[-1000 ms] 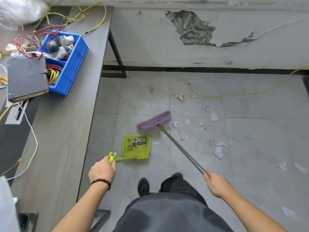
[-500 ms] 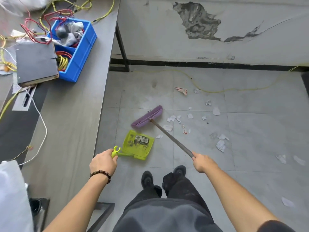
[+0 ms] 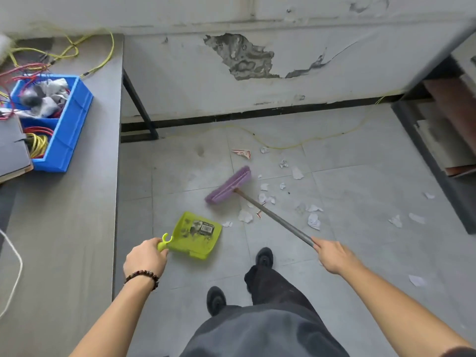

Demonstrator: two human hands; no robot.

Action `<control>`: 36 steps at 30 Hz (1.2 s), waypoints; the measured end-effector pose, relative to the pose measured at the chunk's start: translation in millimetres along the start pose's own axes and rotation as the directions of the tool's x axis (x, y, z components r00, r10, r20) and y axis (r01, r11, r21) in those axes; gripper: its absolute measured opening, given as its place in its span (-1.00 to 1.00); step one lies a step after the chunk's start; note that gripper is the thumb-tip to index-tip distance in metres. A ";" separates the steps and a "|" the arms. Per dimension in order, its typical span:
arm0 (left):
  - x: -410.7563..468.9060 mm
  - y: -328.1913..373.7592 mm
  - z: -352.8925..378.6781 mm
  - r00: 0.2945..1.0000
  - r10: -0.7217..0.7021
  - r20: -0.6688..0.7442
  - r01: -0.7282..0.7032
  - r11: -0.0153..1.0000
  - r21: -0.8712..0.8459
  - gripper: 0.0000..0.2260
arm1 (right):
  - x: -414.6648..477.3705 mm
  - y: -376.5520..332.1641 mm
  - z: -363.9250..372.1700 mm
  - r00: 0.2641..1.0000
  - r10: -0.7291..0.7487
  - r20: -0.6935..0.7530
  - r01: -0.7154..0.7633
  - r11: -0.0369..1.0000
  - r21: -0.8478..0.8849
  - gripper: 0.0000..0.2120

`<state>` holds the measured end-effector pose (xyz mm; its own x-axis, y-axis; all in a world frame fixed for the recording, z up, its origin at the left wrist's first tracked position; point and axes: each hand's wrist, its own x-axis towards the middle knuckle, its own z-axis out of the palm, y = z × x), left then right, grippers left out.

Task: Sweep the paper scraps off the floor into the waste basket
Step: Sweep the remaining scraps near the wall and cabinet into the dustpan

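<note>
White torn paper scraps [image 3: 313, 220], scattered, crumpled

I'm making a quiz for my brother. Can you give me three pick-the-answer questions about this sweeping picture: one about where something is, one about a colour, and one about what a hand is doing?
1. Where does the blue bin sit?
A. on a chair
B. on the grey table at the left
C. on a wall shelf

2. What colour is the broom head?
A. purple
B. red
C. black

3. What is the left hand doing?
A. hanging loose
B. picking up a scrap
C. gripping the green dustpan by its handle

Answers:
1 B: the bin rests on the tabletop, with cables in and around it.
2 A: the whole brush block is purple.
3 C: the fingers are curled round the end of the handle.
</note>
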<state>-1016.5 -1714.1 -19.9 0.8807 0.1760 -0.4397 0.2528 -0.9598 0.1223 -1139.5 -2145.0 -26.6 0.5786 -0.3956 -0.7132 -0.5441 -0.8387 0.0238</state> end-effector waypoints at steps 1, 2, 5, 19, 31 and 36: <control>-1.2 4.0 3.7 1.000 -0.007 -0.002 0.007 1.000 0.008 -0.79 | 14.7 -13.4 -9.8 1.000 -0.006 -0.006 0.006 1.000 0.029 -0.64; -2.6 8.5 7.4 1.000 -0.017 -0.007 0.017 1.000 0.015 -0.79 | 32.4 -27.6 -20.7 1.000 -0.017 -0.012 0.018 0.998 0.057 -0.63; -5.5 25.2 14.6 1.000 -0.022 -0.002 0.022 0.998 0.061 -0.79 | 91.0 -74.0 -57.2 0.999 -0.040 -0.020 0.042 0.993 0.113 -0.67; 14.1 57.5 11.5 0.962 -0.153 0.227 0.115 0.979 0.171 -0.78 | 146.5 -72.9 -46.9 0.982 0.014 0.191 -0.028 0.997 0.068 -0.56; 13.3 43.8 12.8 0.986 -0.109 0.126 0.094 0.988 0.122 -0.80 | 68.8 -15.3 -4.2 0.993 0.109 0.047 -0.118 0.871 0.476 -0.56; 8.3 41.6 14.2 0.981 -0.164 0.103 0.149 0.979 0.140 -0.69 | 143.1 -62.4 -42.2 0.992 0.123 -0.040 -0.095 0.902 0.422 -0.56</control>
<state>-1004.4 -1755.7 -31.1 0.7815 0.3071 -0.5431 0.3223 -0.9440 -0.0700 -997.2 -2165.0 -100.6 0.5309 -0.5107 -0.6763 -0.8019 -0.5607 -0.2061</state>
